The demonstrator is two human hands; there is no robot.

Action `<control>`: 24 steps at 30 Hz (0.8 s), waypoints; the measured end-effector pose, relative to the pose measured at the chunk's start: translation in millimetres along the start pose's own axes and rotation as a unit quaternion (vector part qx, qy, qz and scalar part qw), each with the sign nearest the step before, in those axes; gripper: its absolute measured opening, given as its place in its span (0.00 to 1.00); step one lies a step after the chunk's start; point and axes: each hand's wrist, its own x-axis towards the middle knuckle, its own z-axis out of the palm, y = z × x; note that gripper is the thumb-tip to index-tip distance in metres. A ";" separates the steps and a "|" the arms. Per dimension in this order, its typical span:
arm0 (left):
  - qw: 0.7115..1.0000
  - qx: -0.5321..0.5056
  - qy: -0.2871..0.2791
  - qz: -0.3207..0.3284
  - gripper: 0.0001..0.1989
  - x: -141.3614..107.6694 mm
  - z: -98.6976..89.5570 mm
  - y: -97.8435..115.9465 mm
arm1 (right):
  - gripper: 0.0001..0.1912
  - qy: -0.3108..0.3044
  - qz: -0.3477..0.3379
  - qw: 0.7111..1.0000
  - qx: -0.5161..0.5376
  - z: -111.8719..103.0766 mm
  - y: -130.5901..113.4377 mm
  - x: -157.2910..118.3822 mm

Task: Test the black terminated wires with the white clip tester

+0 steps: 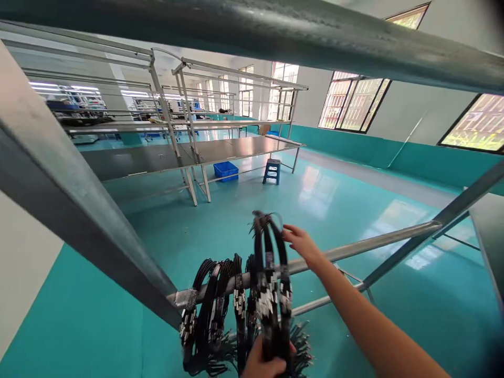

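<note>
My left hand (264, 363), low in the middle, is closed around black cable bundles (271, 294) with silvery connectors. Their looped tops stand up above the metal rail and look slightly blurred. My right hand (298, 242) is just right of these loops, fingers stretched out toward them; whether the fingertips touch is unclear. More black cable bundles (214, 294) hang bent over the rail (315, 262) to the left, their connectors on the near side. Loose cable ends (301, 346) fan out below, partly hidden by the held bundles.
A thick metal bar (252, 26) crosses overhead, and a slanting post (98, 210) stands close on the left. Beyond the rail are a long workbench (236, 149), a blue crate (226, 171) and a blue stool (271, 172) on the green floor.
</note>
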 end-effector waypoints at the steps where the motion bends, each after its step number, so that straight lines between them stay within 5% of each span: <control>1: 1.000 -0.008 0.018 -0.006 0.13 8.0 -1.3 -1.8 | 0.28 0.025 0.003 1.000 -0.004 -4.9 18.7 -7.6; 6: 0.995 -0.054 0.076 -0.031 0.20 19.8 0.7 -9.4 | 0.27 0.067 0.038 0.997 0.012 -30.9 87.6 -80.2; 10: 0.992 -0.040 0.120 -0.016 0.22 11.6 4.5 1.8 | 0.26 -0.005 0.091 0.993 0.074 -7.2 112.4 -116.1; 16: 0.988 0.030 0.137 0.063 0.26 18.2 16.6 45.6 | 0.29 -0.058 0.083 0.974 0.203 34.0 102.2 -110.3; 20: 0.991 0.040 0.088 0.092 0.25 26.6 30.4 67.4 | 0.27 -0.051 0.071 0.971 0.224 15.0 86.0 -102.0; 24: 0.996 0.030 0.058 0.062 0.23 29.0 30.0 64.4 | 0.25 -0.079 0.076 0.974 0.198 -2.2 89.8 -95.5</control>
